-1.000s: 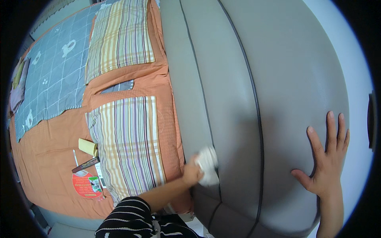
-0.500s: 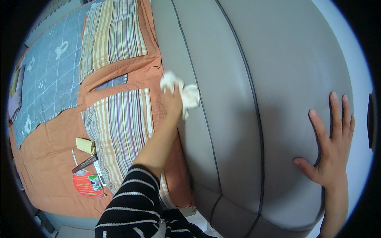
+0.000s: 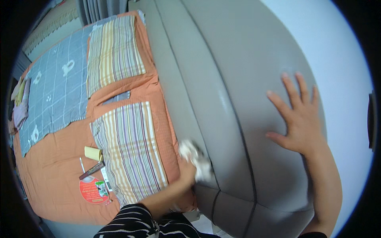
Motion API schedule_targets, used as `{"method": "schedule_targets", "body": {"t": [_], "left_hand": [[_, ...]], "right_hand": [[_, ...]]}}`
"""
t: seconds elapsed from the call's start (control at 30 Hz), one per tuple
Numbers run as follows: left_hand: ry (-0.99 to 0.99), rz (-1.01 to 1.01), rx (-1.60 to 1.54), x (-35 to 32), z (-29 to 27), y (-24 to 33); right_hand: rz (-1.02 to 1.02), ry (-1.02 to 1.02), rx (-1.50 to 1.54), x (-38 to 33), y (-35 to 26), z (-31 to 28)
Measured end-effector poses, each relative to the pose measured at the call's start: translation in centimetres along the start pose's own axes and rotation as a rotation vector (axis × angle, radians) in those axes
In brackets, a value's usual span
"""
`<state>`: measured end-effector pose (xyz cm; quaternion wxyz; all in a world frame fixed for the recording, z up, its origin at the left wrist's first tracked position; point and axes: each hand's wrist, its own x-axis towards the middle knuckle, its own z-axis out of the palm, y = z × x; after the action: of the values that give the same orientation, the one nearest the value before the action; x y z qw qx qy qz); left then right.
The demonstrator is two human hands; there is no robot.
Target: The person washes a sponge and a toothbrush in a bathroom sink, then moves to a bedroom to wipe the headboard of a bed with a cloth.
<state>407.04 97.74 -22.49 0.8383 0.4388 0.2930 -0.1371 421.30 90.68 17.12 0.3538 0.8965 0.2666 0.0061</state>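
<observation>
A crumpled white cloth (image 3: 203,166) is bunched in my left hand (image 3: 188,171), whose fingers are closed on it and blurred by motion. It lies against the lower part of the grey padded headboard (image 3: 222,99), just beside the pillow. My right hand (image 3: 299,123) rests on the headboard's upper part near its rim, fingers spread and holding nothing. A striped pillow cover (image 3: 131,142) lies left of the cloth, over an orange pillow.
A second striped pillow (image 3: 115,51) lies farther off. On the orange sheet (image 3: 55,170) are a red round fan (image 3: 89,192), a yellow packet (image 3: 93,153) and a dark narrow object (image 3: 91,170). A blue-grey blanket (image 3: 59,91) covers the far side. White wall (image 3: 337,79) stands at right.
My left hand has drawn the cloth nearer to me along the headboard's lower part, toward its near end. The view has shifted; my right hand stays spread on the headboard, apparently farther along.
</observation>
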Motion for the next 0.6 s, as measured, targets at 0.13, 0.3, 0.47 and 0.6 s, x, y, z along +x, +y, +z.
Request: {"method": "schedule_targets", "body": {"t": [0.13,0.3,0.47,0.6], "left_hand": [[0.021,0.813,0.096,8.2,6.0,21.2],[0.241,1.121,0.513,5.1,15.9,31.1],[-0.082,1.186,0.766,-5.3,14.6,16.9],[-0.96,1.442,0.948,-10.7,9.9,10.3]], "right_hand": [[-0.066,0.04,0.022,-0.2,0.4,-1.4],[-0.155,0.169,0.094,-0.9,1.7,-1.8],[-0.211,0.251,0.424,-3.3,4.1,-2.8],[-0.244,0.31,0.363,-7.1,4.3,-3.9]]}}
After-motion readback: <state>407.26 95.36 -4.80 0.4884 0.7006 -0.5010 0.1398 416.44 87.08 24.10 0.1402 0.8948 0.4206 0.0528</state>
